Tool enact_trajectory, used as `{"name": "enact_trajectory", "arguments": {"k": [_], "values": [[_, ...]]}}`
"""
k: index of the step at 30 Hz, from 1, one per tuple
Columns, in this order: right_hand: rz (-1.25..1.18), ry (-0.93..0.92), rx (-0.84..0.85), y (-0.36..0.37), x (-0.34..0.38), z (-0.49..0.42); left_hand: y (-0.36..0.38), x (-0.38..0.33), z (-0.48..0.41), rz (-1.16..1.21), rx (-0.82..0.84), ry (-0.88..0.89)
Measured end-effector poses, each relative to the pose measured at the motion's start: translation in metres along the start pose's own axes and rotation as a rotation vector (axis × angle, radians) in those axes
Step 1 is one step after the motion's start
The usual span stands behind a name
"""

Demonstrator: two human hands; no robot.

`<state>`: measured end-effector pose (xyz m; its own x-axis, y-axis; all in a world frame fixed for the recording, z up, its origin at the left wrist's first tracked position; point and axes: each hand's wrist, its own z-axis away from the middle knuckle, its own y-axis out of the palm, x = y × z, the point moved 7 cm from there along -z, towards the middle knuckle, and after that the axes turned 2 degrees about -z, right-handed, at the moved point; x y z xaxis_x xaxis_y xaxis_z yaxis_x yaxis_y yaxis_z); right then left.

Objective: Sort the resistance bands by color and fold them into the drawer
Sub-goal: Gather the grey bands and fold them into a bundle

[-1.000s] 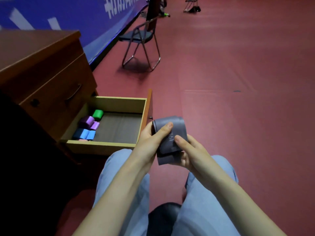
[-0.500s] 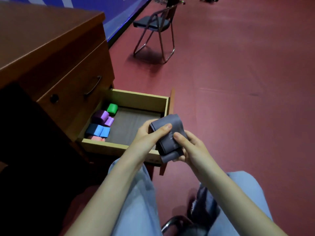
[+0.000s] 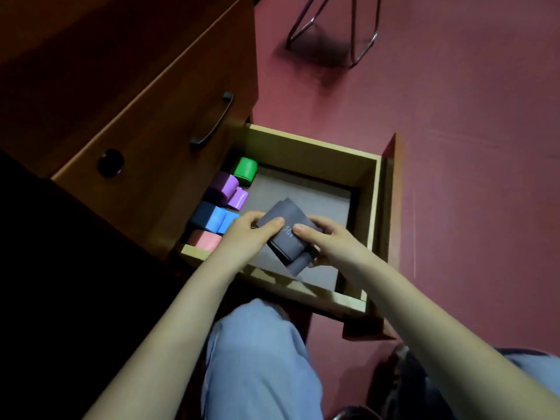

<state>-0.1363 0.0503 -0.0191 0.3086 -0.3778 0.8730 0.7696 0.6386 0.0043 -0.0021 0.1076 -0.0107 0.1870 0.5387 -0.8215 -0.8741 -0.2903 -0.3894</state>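
Hands over the open drawer (image 3: 357,172): left hand (image 3: 245,234) & right hand (image 3: 330,241) both have fingers closed on the folded grey band (image 3: 288,234), held above the drawer floor, mid-right. Along the drawer's left wall, back to front: green band (image 3: 244,171), purple band (image 3: 225,189), blue band (image 3: 213,218), pink band (image 3: 204,239), partly under the closed upper drawer front (image 3: 157,140). Chair legs (image 3: 360,43) on red floor (image 3: 469,147) beyond; jeans-clad knee (image 3: 257,359) below.

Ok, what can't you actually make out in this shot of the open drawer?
- Head view: pale print on the folded grey resistance band, too small, partly under the left hand and right hand.
- Folded pink band, partly hidden under the closed wooden drawer front.
- Metal chair legs, cut off by the top edge.
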Motion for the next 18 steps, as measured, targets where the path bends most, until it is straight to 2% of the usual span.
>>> {"name": "enact_trajectory", "arguments": {"k": [3, 7, 11, 18], "values": [[0.065, 0.037, 0.057, 0.013, -0.012, -0.041, -0.012, 0.017, -0.029, -0.097, 0.0, -0.036], [0.198, 0.104, 0.185, 0.043, -0.04, -0.081, -0.036, 0.039, -0.046, -0.184, -0.128, -0.066], [0.305, 0.189, 0.288, 0.064, -0.07, -0.101, -0.056, 0.061, -0.056, -0.242, -0.156, -0.141], [0.325, 0.211, 0.338, 0.072, -0.082, -0.118, -0.029, 0.08, -0.072, -0.629, 0.101, -0.174]]}}
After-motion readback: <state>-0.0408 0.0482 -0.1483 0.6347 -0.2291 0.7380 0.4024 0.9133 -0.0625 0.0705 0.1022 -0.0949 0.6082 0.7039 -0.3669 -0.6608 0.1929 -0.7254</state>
